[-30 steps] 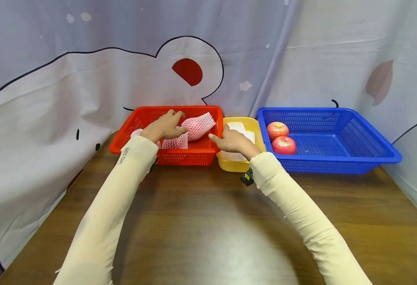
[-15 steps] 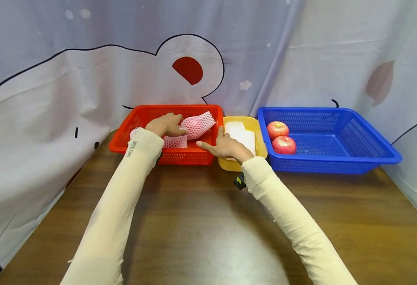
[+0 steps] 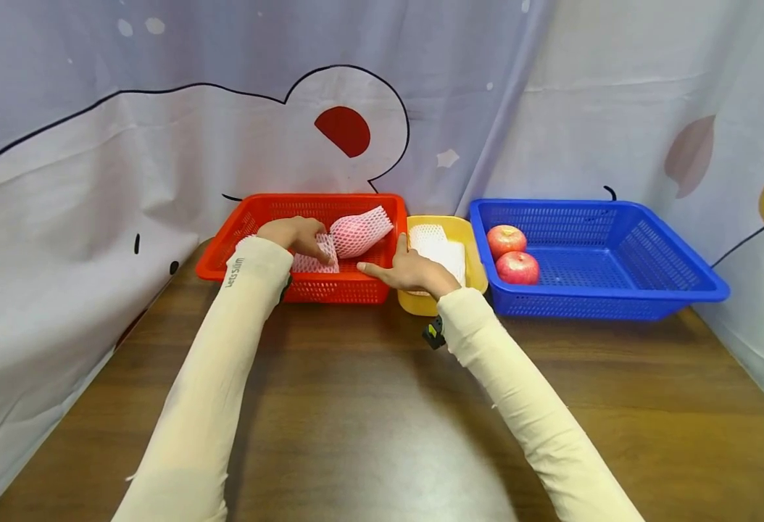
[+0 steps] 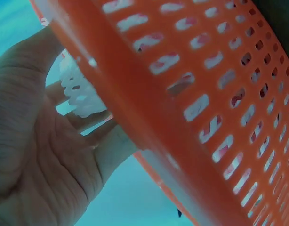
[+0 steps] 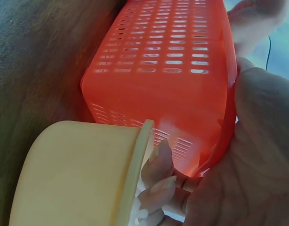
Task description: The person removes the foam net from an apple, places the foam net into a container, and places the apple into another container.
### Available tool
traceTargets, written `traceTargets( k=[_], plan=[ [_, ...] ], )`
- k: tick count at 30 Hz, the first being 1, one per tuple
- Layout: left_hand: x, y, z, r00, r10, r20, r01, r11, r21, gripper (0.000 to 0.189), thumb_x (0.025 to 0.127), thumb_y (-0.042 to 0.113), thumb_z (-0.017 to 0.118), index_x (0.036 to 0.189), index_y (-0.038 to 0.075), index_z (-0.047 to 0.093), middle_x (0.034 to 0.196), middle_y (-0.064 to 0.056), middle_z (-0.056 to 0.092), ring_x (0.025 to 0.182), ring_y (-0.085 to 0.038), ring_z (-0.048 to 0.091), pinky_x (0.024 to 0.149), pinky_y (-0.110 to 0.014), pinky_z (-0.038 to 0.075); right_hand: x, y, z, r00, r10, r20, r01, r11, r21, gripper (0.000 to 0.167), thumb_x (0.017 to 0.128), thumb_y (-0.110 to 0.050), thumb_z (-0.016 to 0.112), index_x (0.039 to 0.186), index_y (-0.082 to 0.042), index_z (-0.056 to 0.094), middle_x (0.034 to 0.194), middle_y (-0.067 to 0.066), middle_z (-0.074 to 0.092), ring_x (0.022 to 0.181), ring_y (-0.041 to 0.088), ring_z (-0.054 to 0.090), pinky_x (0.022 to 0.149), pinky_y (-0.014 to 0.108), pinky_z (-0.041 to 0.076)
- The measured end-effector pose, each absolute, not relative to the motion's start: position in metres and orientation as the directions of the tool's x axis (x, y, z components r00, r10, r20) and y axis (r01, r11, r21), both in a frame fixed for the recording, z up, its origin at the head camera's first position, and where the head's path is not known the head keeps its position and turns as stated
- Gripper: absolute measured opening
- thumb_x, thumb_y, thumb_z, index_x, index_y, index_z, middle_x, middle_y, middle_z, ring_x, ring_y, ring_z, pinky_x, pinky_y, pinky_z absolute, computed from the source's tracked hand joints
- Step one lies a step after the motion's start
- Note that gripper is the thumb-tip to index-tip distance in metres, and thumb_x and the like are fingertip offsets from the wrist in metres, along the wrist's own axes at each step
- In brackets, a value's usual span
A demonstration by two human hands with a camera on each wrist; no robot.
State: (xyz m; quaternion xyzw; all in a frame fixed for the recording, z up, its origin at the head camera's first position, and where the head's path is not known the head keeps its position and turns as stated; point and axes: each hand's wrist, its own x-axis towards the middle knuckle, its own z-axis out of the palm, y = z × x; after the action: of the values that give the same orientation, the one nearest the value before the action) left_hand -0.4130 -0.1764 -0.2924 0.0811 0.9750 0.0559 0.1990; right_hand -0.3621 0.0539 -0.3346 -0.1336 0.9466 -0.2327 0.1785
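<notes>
In the red basket (image 3: 339, 292) lie pink-and-white foam fruit nets. My left hand (image 3: 293, 235) reaches down inside, its thumb and fingers curled about the left foam net (image 3: 314, 254); what that net contains is largely hidden. In the left wrist view, the fingers pass behind the red rim beside white netting (image 4: 83, 94). To the right lies a plump foam-netted round fruit (image 3: 356, 233), apart from the hand. My right hand (image 3: 414, 272) grips the basket's front right corner, thumb over the rim; its fingers bend between the basket and the yellow bin (image 5: 74, 174) in the right wrist view.
White foam nets (image 3: 443, 254) fill part of the yellow bin, which stands between the two baskets. At the right, a blue basket (image 3: 604, 293) holds two red apples (image 3: 517, 268). All stand on a wooden table (image 3: 369, 406) against a printed curtain (image 3: 225, 145).
My left hand has lowered onto the left foam net, its thumb bending inward. The right hand has shifted left from over the yellow bin to the red basket's corner.
</notes>
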Motion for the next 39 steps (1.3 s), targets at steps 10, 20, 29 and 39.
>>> traceTargets(
  k=[10,20,29,39],
  plan=[
    [-0.412,-0.177,-0.295,-0.876,0.172,-0.451,0.138,0.984,0.109,0.077,0.083,0.046,0.073,0.147,0.012,0.044,0.149,-0.015,0.047,0.135,-0.033,0.043,0.114,-0.055,0.036,-0.364,0.054,-0.335,-0.895,-0.345,-0.284,-0.168,0.849,-0.501,0.12,0.088,-0.076,0.043,0.153,0.0,-0.022,0.143,0.024,0.054,0.14,0.032,0.047,0.116,0.041,0.038],
    [-0.419,-0.184,-0.303,-0.829,0.198,-0.523,0.133,0.978,0.159,0.081,0.087,0.042,0.069,0.152,0.01,0.035,0.156,-0.015,0.04,0.141,-0.033,0.037,0.119,-0.053,0.03,-0.365,0.051,-0.335,-0.887,-0.32,-0.333,-0.093,0.83,-0.55,0.119,0.088,-0.074,0.048,0.153,-0.006,-0.026,0.146,0.02,0.049,0.121,0.028,0.054,0.069,0.028,0.048],
    [-0.425,-0.182,-0.308,-0.799,0.208,-0.565,0.146,0.977,0.153,0.084,0.084,0.041,0.072,0.153,0.012,0.034,0.157,-0.016,0.036,0.143,-0.035,0.031,0.121,-0.057,0.025,-0.366,0.052,-0.337,-0.889,-0.304,-0.344,-0.053,0.812,-0.581,0.119,0.088,-0.072,0.05,0.154,-0.009,-0.026,0.119,0.016,0.055,0.07,0.018,0.049,0.047,0.025,0.033],
    [-0.423,-0.174,-0.305,-0.767,0.248,-0.591,0.252,0.965,0.078,0.067,0.087,0.041,0.067,0.144,0.015,0.043,0.146,-0.016,0.043,0.131,-0.032,0.037,0.116,-0.054,0.03,-0.366,0.054,-0.335,-0.89,-0.304,-0.34,-0.062,0.819,-0.57,0.118,0.088,-0.072,0.049,0.154,-0.008,-0.025,0.136,0.019,0.051,0.09,0.023,0.059,0.053,0.026,0.037]
  ],
)
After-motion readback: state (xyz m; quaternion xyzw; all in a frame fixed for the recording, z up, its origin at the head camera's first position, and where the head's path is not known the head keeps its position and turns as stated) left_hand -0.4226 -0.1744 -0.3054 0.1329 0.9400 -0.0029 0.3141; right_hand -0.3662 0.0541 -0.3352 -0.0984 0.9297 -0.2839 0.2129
